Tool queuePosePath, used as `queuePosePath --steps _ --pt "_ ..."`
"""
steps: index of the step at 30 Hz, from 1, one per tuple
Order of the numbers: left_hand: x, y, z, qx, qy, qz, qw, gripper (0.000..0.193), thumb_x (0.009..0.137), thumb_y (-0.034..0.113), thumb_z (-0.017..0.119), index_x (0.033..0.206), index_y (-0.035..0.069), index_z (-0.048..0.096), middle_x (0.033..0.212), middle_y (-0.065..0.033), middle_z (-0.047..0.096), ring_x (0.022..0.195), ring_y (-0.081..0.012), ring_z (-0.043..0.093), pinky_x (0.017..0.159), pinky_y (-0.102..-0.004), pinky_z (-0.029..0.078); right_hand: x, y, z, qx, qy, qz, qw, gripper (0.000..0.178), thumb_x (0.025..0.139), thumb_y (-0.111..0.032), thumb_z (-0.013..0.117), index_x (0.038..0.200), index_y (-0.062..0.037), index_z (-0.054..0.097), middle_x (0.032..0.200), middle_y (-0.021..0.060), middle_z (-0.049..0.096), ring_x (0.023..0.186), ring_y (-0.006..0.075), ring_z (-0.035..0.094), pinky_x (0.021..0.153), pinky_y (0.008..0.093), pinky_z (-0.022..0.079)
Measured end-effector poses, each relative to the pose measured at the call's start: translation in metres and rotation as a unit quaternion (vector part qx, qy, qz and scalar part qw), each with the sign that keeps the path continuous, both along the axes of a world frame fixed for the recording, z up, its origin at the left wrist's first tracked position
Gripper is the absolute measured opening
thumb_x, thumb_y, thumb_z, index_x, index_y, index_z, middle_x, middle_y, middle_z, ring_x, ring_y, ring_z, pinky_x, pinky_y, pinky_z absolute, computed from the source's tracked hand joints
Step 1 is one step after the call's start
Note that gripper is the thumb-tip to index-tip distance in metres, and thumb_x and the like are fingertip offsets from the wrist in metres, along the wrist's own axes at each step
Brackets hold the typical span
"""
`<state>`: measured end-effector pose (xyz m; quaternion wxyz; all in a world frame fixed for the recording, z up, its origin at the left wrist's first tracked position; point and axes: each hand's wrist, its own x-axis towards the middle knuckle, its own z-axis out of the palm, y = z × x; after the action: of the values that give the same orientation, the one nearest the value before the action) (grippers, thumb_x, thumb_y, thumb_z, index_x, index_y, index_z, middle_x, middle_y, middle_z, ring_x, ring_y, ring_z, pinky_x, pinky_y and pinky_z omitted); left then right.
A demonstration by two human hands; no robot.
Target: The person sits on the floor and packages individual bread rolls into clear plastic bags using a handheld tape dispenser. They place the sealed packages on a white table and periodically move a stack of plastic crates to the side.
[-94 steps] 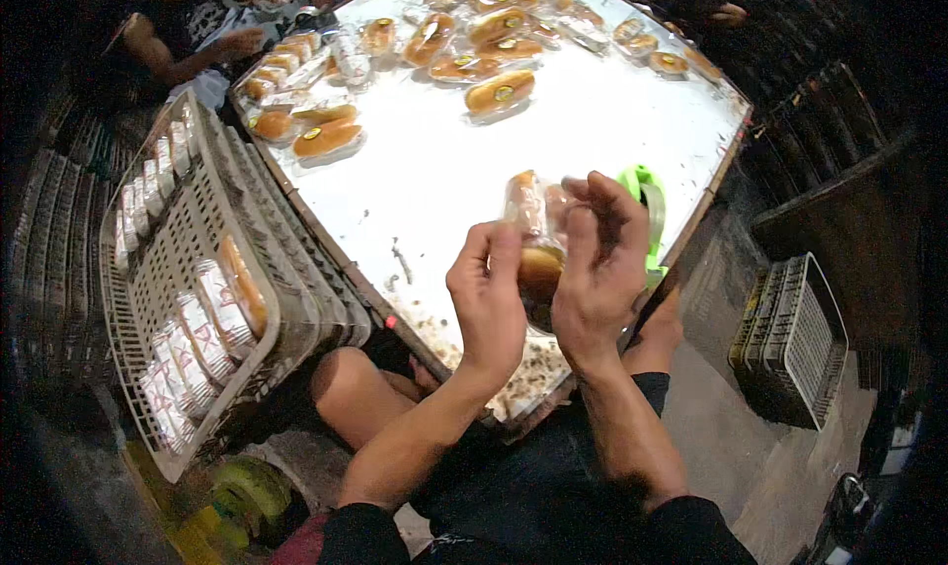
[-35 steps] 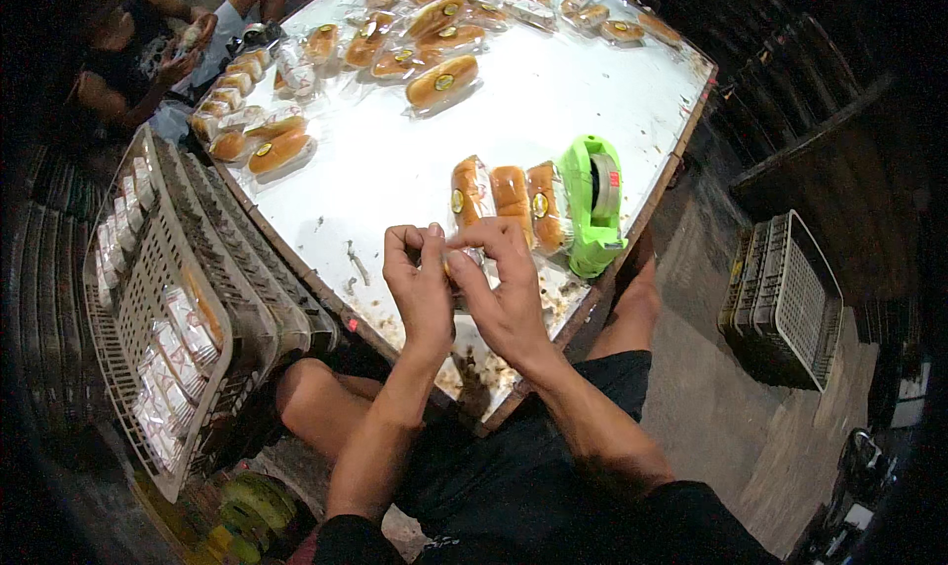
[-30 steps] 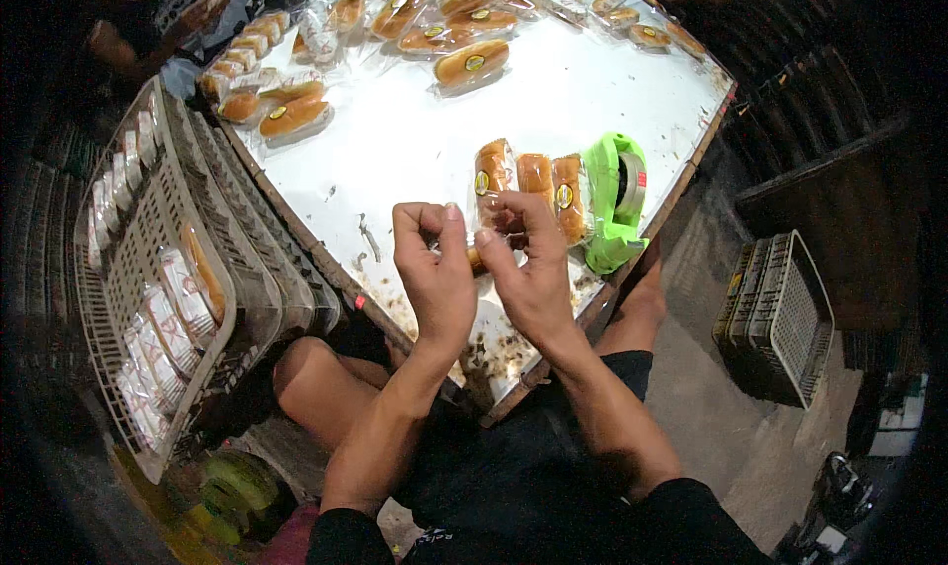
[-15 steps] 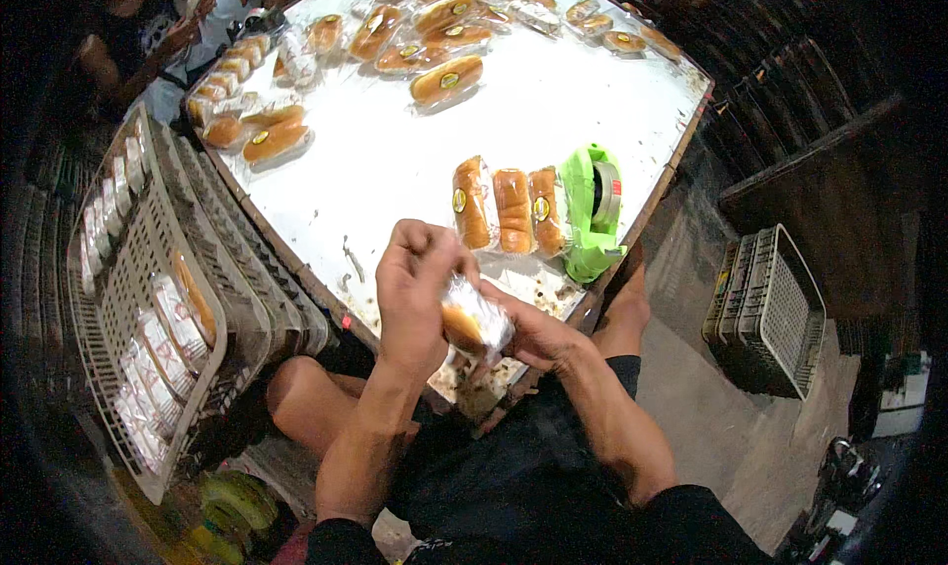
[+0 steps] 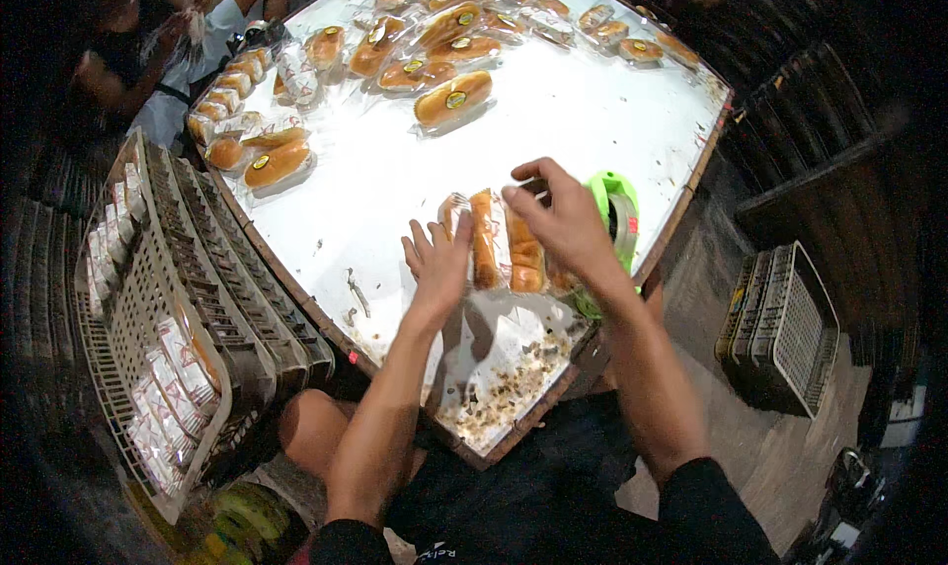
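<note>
Row of wrapped buns (image 5: 484, 254) is lying on bench (image 5: 365, 214); left hand (image 5: 441, 269) is flanking it; right hand (image 5: 573, 224) is hanging over.

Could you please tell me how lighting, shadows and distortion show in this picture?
In the head view, the white tabletop is bright, almost washed out; a shadow falls on it near the left hand; fisheye distortion bows its edges; the picture's corners sink into darkness.

Head view, from the left of two wide fisheye cameras worn side by side on the head. The lens looks down, near the left hand (image 5: 441, 267) and right hand (image 5: 571, 224); the white table (image 5: 360, 209) extends toward 12 o'clock, forearms (image 5: 380, 427) entering around 7 and 5 o'clock.
</note>
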<state>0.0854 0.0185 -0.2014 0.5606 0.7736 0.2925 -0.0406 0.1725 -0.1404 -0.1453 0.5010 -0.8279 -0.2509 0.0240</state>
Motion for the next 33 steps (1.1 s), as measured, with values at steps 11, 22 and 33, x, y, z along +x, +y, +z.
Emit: queuePosePath --steps 11,22,33 --pt "-0.052 0.075 0.065 -0.27 -0.281 0.335 0.858 0.073 0.103 0.058 0.031 0.143 -0.002 0.038 0.141 -0.0203 0.042 0.129 -0.032 0.043 0.108 -0.048 0.033 0.234 0.119 -0.089 -0.376 0.097 -0.138 0.911 0.092 0.083 -0.077 0.05 0.132 0.0 0.059 0.133 0.0275 0.056 0.128 0.0374 0.051 0.098 0.0471 0.047" --pt "-0.061 0.097 0.065 -0.147 -0.328 0.455 0.815 0.049 0.105 0.042 0.043 0.134 0.003 0.041 0.125 -0.0148 0.048 0.115 -0.0229 0.049 0.104 -0.0371 0.037 -0.036 0.18 0.0 0.055 -0.043 0.324 0.943 0.076 0.087 -0.044 0.071 0.137 0.0042 0.039 0.126 0.0287 0.055 0.118 0.0421 0.056 0.098 0.0444 0.046" --pt "-0.093 -0.018 0.093 -0.051 -0.428 0.093 0.897 0.021 0.101 0.02 0.057 0.091 0.001 0.052 0.104 -0.0111 0.052 0.096 -0.0175 0.05 0.092 -0.0297 0.041 -0.128 -0.005 0.071 0.162 -0.093 0.045 0.981 0.009 0.092 -0.006 0.064 0.099 -0.0004 0.064 0.099 0.0147 0.065 0.095 0.0265 0.063 0.084 0.0356 0.049"
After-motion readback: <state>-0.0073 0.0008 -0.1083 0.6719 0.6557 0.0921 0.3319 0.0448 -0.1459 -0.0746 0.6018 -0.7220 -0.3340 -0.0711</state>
